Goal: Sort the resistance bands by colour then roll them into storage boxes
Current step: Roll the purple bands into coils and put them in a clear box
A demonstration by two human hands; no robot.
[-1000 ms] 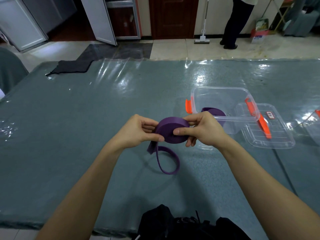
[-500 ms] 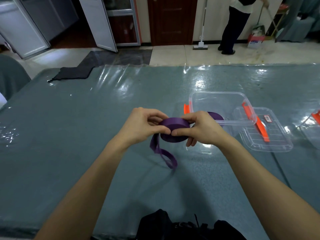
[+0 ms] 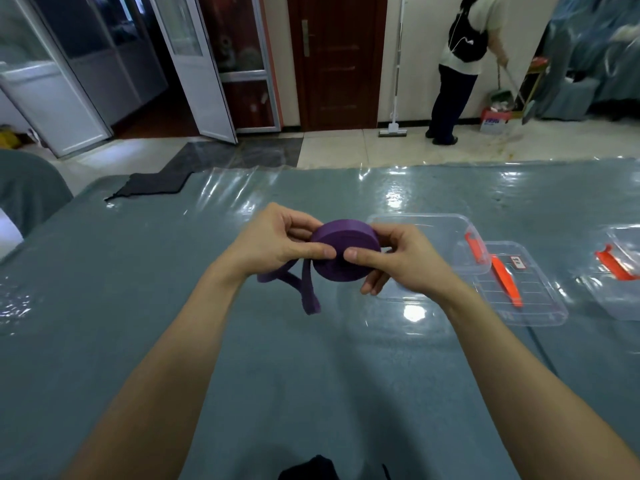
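A purple resistance band [image 3: 341, 249] is wound into a thick roll, held above the table between both hands. My left hand [image 3: 277, 242] pinches its left side, thumb on the front face. My right hand [image 3: 398, 259] grips the right side, thumb also on the front. A short loose tail [image 3: 304, 292] of the band hangs below the roll. Just behind my right hand stands a clear storage box [image 3: 443, 225] with orange latches; my hands hide what lies inside it.
A clear lid [image 3: 540, 306] with an orange latch lies right of the box, and another clear box [image 3: 620, 299] sits at the right edge. A dark cloth [image 3: 152, 183] lies at the table's far left. A person sweeps the floor beyond the table.
The roll has been wound further, so the hanging tail is much shorter. Both hands have lifted the roll slightly and the camera tilted up.
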